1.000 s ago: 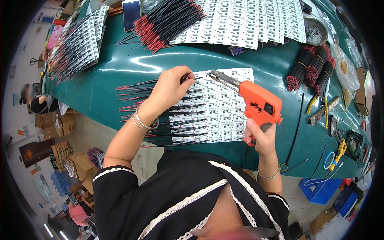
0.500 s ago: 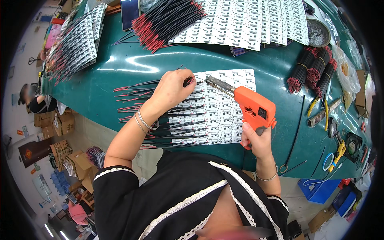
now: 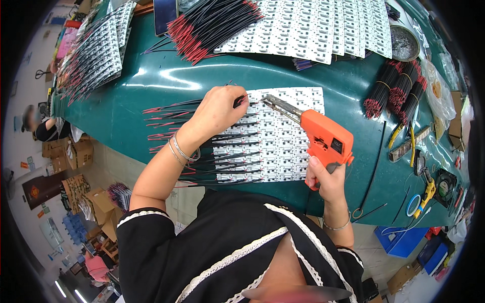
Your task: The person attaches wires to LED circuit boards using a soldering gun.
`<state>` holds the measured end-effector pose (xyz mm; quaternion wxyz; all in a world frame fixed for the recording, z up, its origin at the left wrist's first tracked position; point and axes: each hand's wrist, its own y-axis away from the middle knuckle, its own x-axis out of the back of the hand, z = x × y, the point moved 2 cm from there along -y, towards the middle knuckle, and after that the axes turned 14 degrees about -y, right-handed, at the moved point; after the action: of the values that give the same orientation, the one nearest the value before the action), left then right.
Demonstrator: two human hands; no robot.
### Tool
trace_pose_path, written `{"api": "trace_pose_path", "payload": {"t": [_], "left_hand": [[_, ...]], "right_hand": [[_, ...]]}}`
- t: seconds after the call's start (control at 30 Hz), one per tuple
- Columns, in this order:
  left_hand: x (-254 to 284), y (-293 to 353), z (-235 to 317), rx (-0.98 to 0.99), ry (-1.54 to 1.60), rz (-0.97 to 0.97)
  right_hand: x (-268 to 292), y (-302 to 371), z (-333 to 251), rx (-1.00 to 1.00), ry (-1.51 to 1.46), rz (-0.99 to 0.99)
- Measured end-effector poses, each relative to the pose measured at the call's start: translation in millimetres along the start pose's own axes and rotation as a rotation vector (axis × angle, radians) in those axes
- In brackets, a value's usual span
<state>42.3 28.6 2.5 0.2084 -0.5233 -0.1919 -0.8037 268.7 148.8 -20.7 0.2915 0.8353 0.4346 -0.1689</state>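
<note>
Circuit-board panel point(image 3: 290, 141), white with rows of small repeated boards, lies flat on the green tabletop point(image 3: 151, 96), directly in front of the wearer. Head view, sole view available.

Black wires with red ends point(image 3: 237, 146) lie in rows over the panel's left part; their loose ends reach past its left edge. Presumably fanned this way so the right part stays bare and each row can be reached singly. Whether every wire is fixed at its inner end: cannot tell at this scale.

Left hand point(image 3: 214, 111): over the panel's upper left corner, wrist bent, thumb and fingers pinching what appears to be a dark wire lead point(image 3: 239, 101) with a little red showing. The hand hides most of the lead. Grip close to its end, judged to give fine control of where that end sits.

Right hand point(image 3: 328, 181): fingers wrapped round the handle of an orange soldering gun point(image 3: 328, 136), thumb along the near side. Barrel slants up and left, tip just beside the left fingertips; contact with the board cannot be confirmed. The handle grip probably keeps the fingers clear of the metal end.

Surroundings: loose wire pile point(image 3: 212, 30) and overlapping spare panels point(image 3: 298, 30) at the far side, likely within reach as stock; banded wire bundles point(image 3: 382, 91) to the right, the bands probably keeping them together; wired panels point(image 3: 96, 50) at far left.
</note>
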Motion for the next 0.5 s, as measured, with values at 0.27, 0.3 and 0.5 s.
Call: {"api": "trace_pose_path", "payload": {"t": [0.27, 0.3, 0.5], "left_hand": [[2.9, -2.8, -1.3, -0.029, 0.011, -0.044], [2.4, -2.6, -1.8, -0.035, 0.016, -0.037], [-0.6, -1.0, -1.6, -0.041, 0.014, -0.004]], "right_hand": [[-6.2, 0.3, -2.4, -0.009, 0.087, 0.006], [-6.3, -0.1, -1.2, -0.009, 0.087, 0.005], [-7.2, -1.0, 2.5, -0.025, 0.133, 0.007]]}}
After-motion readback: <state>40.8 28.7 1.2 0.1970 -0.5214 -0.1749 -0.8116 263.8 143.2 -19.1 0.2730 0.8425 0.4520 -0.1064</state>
